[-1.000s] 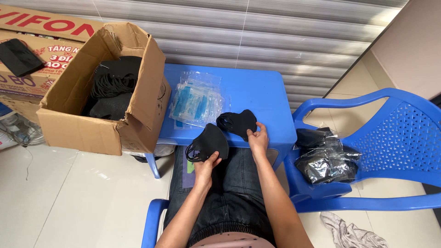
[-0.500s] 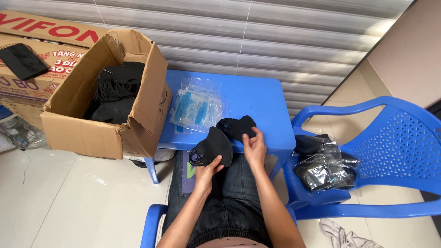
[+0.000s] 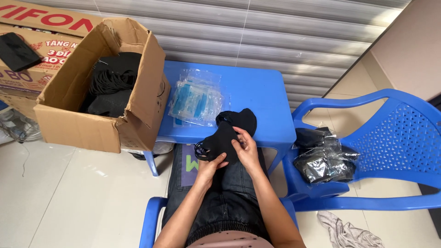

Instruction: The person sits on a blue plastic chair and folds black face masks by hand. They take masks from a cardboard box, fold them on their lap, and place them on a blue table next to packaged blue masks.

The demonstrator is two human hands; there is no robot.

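Both hands grip one black fabric face mask (image 3: 220, 140) over the lap, at the near edge of the blue plastic bench (image 3: 257, 92). Left hand (image 3: 209, 167) fingers pinched shut on its lower edge; right hand (image 3: 248, 149) fingers closed on its right side. Mask's long axis runs lower-left to upper-right. A second black mask (image 3: 241, 118) lies on the bench just beyond, touching; right hand nearer.

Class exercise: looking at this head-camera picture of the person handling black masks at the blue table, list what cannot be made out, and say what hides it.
- Head view: how many black masks the left hand and right hand hold; they overlap.
- What lies deep in the cardboard box; its walls and a dark pile hide it.
- Contents of the clear packets; glare blurs them.
- The cloth; cut off by the bottom edge.
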